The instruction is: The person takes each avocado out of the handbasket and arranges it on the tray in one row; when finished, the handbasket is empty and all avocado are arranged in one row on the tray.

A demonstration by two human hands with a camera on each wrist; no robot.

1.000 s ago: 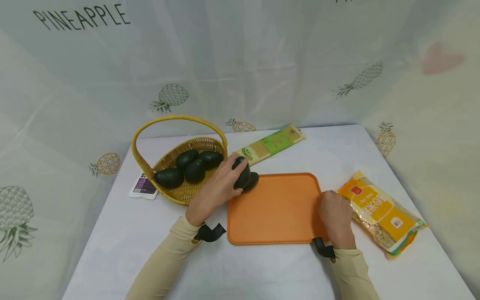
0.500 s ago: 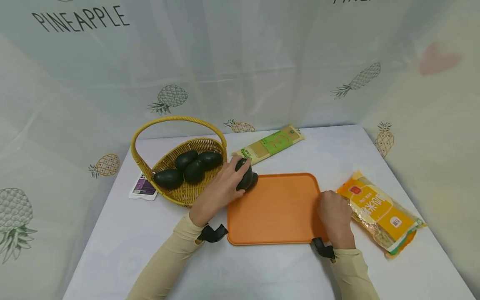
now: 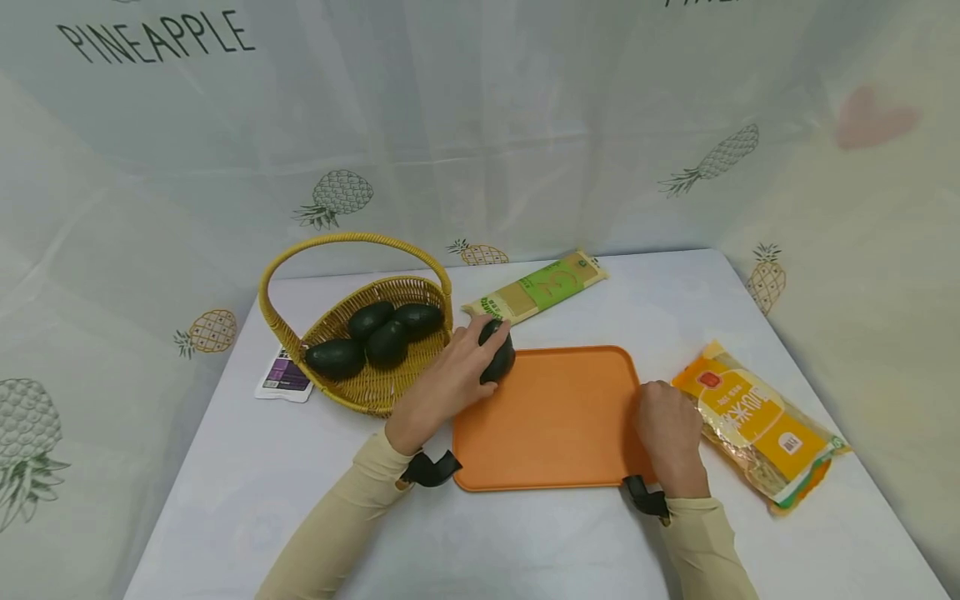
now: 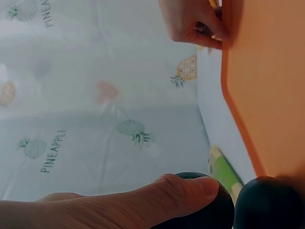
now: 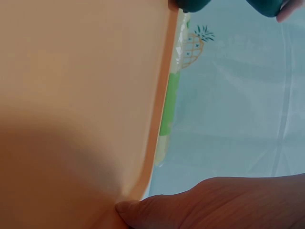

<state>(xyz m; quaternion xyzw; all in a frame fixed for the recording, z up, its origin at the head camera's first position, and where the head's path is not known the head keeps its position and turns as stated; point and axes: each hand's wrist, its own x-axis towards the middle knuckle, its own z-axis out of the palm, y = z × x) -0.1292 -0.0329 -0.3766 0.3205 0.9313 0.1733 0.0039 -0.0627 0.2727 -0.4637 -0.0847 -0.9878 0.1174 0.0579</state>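
Observation:
My left hand (image 3: 444,379) grips a dark green avocado (image 3: 500,358) above the far left corner of the orange tray (image 3: 547,425). In the left wrist view, the thumb lies across the held avocado (image 4: 209,207). A second avocado (image 4: 267,202) shows beside it at the tray's corner. From the right wrist, the held avocado (image 5: 266,5) appears apart from the one on the tray (image 5: 193,4). My right hand (image 3: 670,429) grips the tray's right edge, its thumb on the rim in the right wrist view.
A yellow wicker basket (image 3: 375,392) with a tall handle holds several avocados (image 3: 387,343) at the left. A purple-and-white packet (image 3: 285,379) lies partly behind it. Behind the tray is a green noodle package (image 3: 547,285); an orange-yellow bag (image 3: 757,425) lies right.
My left hand has moved slightly right with its avocado, which now covers the other avocado in the head view. The right hand stays at the tray's edge.

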